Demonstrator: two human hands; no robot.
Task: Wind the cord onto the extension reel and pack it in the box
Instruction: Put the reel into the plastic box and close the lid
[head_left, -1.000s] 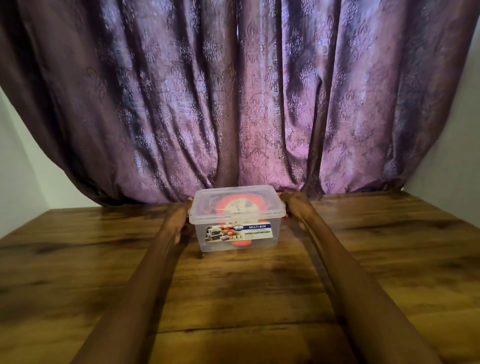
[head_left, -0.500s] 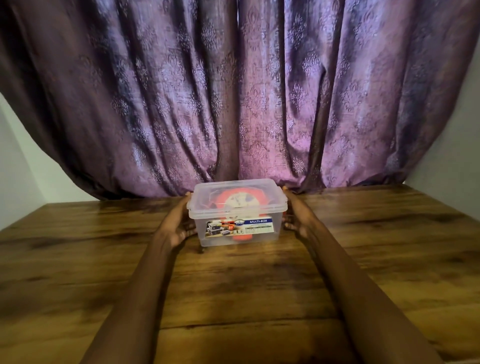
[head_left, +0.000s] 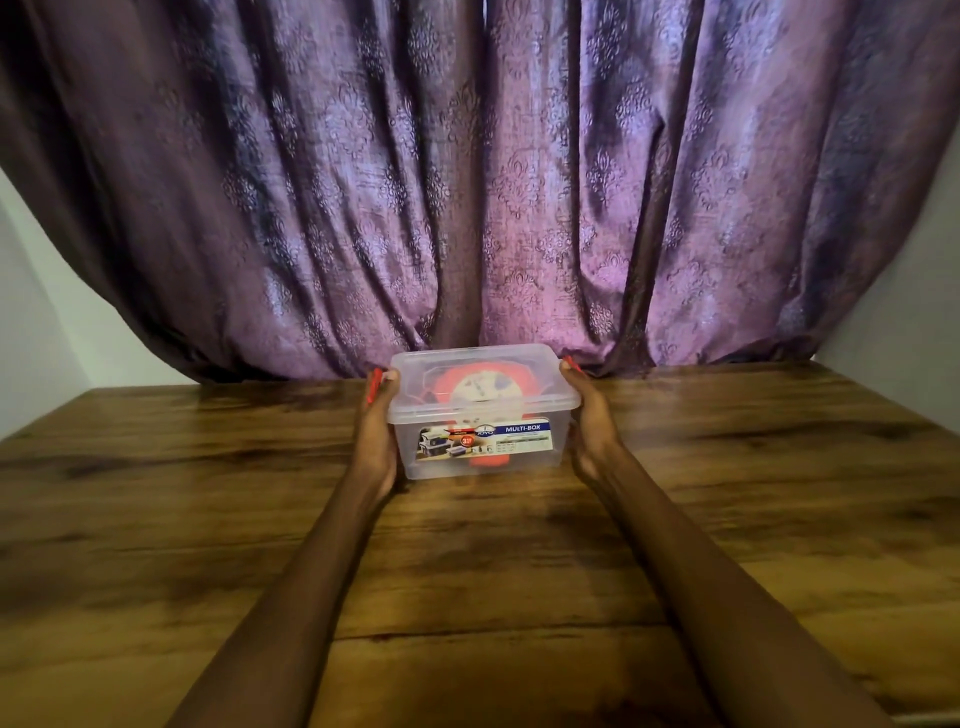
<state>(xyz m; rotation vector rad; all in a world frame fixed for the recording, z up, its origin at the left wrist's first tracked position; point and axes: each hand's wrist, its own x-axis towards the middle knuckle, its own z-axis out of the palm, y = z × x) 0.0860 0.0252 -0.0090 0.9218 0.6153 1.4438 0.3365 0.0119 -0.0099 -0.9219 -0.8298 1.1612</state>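
Observation:
A clear plastic box (head_left: 540, 457) with its lid on stands at the middle of the wooden table (head_left: 208, 519). A label reading MULTI-BOX runs across its front. Inside it I see the orange extension reel (head_left: 480, 387) with a white round face; the cord itself is not distinguishable. My left hand (head_left: 375, 436) presses against the box's left side, thumb at the lid's rim. My right hand (head_left: 589, 423) holds the right side the same way. Both forearms reach forward over the table.
A purple patterned curtain (head_left: 493, 182) hangs right behind the table's far edge. White walls (head_left: 904, 291) close in on the left and right. The table surface stretches wide on both sides of the box.
My hands have closed onto the sides of the box and the box has come a little nearer to me from the curtain.

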